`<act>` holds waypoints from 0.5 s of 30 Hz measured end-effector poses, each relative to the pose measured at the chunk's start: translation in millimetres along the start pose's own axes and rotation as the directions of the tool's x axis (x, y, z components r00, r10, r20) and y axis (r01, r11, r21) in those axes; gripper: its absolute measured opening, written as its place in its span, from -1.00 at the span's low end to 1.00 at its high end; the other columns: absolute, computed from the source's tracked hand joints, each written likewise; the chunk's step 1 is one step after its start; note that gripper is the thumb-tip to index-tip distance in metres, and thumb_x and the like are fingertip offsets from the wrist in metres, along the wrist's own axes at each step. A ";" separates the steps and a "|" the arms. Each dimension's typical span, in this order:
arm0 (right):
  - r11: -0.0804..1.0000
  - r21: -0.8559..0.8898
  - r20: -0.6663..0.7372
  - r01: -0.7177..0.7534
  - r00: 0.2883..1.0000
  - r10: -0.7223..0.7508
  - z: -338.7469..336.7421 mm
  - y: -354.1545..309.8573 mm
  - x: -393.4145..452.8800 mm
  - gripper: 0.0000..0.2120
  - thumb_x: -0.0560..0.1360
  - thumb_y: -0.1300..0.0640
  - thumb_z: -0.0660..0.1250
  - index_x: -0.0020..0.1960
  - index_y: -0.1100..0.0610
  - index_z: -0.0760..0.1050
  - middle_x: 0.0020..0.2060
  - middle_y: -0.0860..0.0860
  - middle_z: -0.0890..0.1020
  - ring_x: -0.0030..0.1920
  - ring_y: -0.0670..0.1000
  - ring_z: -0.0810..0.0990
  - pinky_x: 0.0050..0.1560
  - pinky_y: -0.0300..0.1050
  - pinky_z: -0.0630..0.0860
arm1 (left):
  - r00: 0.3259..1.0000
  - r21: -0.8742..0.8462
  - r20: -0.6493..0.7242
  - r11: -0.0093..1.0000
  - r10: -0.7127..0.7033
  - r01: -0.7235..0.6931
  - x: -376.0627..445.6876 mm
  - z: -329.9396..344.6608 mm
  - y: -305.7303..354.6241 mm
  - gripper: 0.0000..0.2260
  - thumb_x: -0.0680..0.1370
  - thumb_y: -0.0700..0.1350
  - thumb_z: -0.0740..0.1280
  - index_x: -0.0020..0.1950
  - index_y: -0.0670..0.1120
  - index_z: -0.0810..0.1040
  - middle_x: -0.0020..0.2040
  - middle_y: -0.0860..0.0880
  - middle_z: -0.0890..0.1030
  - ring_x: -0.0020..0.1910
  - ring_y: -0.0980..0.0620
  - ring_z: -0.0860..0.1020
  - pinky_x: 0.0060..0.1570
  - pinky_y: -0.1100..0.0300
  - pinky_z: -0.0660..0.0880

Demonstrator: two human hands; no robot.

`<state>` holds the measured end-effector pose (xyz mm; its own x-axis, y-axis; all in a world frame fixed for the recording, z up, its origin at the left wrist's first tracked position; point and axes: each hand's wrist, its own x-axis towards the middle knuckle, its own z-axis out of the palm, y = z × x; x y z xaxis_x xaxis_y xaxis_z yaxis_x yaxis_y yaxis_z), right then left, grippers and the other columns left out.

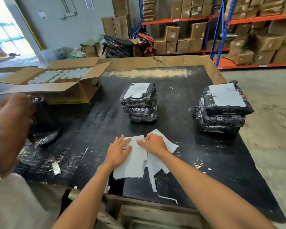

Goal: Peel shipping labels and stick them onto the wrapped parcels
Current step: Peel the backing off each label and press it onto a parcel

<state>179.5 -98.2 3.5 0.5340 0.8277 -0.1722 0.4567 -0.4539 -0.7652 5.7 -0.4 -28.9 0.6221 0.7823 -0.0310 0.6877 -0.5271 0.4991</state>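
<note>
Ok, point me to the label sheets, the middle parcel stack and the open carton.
label sheets (135, 164), head view, on the bare white paper below the left hand.
middle parcel stack (139, 103), head view, on the black wrapped side.
open carton (73, 93), head view, on its front cardboard wall.

On the black table (180, 129) stand 2 stacks of wrapped parcels: the middle stack (139, 103) holds 3, the right stack (221, 109) about 4 (its lower layers blur together). There is 1 open carton (56, 83) of white-capped bottles, too many to count, and 1 loose pile of labels (139, 159).
</note>
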 end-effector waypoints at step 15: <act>0.956 0.225 0.081 -0.190 0.981 0.176 -12.6 3.9 19.6 -0.80 0.60 0.11 0.38 -0.14 0.15 0.44 -0.14 0.15 0.60 -0.15 0.12 0.57 -0.12 0.06 0.62 | 0.999 0.001 -0.050 1.000 0.011 -0.011 4.8 17.7 -4.6 -0.53 0.73 0.10 -0.09 0.63 0.05 0.15 0.64 0.08 0.13 0.63 0.06 0.00 0.58 0.02 -0.18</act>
<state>200.7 -87.9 4.9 0.5468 0.7588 -0.3538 0.1751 -0.5169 -0.8380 12.1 -0.1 -46.7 0.6101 0.7921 0.0179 0.6811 -0.5358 0.4990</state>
